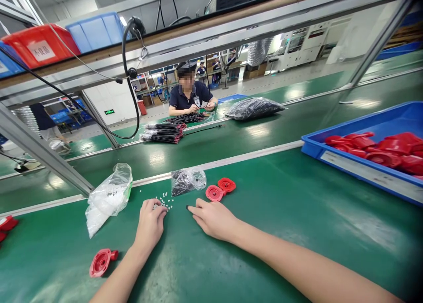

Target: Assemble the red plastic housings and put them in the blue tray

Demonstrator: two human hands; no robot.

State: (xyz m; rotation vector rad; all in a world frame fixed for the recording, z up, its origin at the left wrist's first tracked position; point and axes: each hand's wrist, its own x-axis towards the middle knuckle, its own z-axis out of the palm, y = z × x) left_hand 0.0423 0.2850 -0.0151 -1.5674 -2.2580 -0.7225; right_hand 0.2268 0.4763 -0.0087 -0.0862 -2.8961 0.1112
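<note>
My left hand [150, 221] is at a scatter of small white pieces [164, 196] on the green table, thumb and fingers drawn together at their near edge. Whatever is between those fingertips is too small to make out. A small black part [187, 207] sticks out from the pinched fingertips of my right hand [211, 216]. Just beyond that hand lie two round red plastic housings, one pinkish-red [214, 193] and one brighter [227, 184]. Another red housing [100, 263], with a side spout, rests left of my left forearm.
Behind the white pieces lies a clear bag of black parts [182, 182]; an open bag of white pieces [109, 197] stands left. A blue tray [360, 173] of red parts is at right. Across the bench, a co-worker [191, 94] handles cables near bundled black cables [163, 132].
</note>
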